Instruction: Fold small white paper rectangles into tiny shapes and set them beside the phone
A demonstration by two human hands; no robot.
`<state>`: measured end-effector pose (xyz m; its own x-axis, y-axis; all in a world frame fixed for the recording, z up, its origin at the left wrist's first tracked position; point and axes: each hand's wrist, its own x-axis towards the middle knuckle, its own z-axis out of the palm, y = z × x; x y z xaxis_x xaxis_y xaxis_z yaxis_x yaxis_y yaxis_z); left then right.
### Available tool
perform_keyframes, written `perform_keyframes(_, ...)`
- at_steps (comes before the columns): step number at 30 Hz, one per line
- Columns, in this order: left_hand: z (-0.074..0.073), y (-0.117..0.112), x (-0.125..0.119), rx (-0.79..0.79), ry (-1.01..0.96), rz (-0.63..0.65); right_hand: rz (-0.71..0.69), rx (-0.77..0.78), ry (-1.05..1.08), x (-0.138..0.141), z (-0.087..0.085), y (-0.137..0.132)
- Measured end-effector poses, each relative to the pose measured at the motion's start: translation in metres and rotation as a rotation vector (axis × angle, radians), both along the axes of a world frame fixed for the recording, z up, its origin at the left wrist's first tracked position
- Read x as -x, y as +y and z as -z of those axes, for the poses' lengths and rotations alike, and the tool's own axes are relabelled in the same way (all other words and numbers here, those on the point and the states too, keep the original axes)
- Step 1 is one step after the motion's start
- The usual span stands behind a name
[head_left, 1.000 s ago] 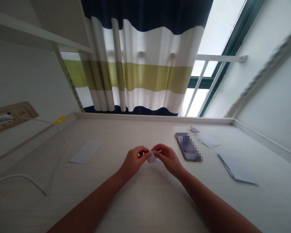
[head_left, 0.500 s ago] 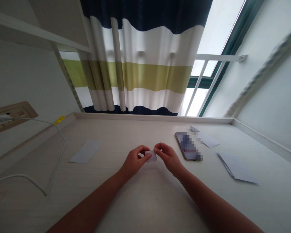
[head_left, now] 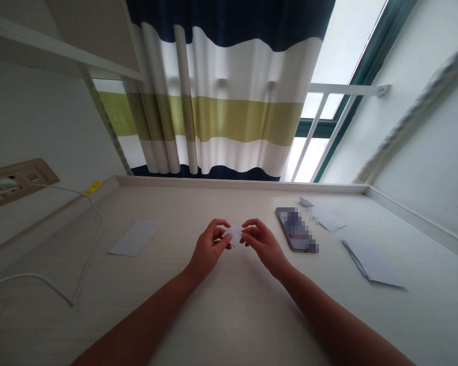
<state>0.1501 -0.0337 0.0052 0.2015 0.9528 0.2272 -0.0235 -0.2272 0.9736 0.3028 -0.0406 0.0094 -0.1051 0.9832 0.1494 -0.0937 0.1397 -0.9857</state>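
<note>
A small folded piece of white paper (head_left: 235,235) is held up in front of me, a little above the tabletop. My left hand (head_left: 210,243) pinches its left side between thumb and fingers. On the other side, the curled fingers of my right hand (head_left: 262,243) meet the paper's right edge, with the thumb below the index finger. The fingertips behind the paper are partly hidden.
A phone (head_left: 295,231) lies to the right of my hands. Beyond it are a loose sheet (head_left: 330,221) and a stack of white paper (head_left: 374,264). Another sheet (head_left: 134,238) lies left. A white cable (head_left: 95,244) runs from the wall socket (head_left: 34,175).
The small paper has been turned and tilted between my hands. My right thumb and index finger have spread apart from their pinch at its upper corner.
</note>
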Motion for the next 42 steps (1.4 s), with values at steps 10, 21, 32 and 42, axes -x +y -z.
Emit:
perform_keyframes(10, -0.0035, 0.0017, 0.0005, 0.012, -0.024, 0.001, -0.051, -0.093, -0.152, -0.0032, -0.0038, -0.0018)
perform_keyframes(21, -0.0085, -0.0019, 0.0035, 0.044, -0.127, 0.09, -0.038, 0.037, 0.016, -0.0061, -0.0072, 0.0003)
perform_keyframes(32, -0.008, -0.0007, 0.0046, 0.092, -0.122, 0.076, -0.05, 0.024, 0.047, -0.0068, -0.0067, -0.001)
perform_keyframes(42, -0.0059, 0.0003, 0.0026, -0.001, -0.063, 0.028, -0.057, 0.031, 0.08, -0.0057, -0.0075, 0.0001)
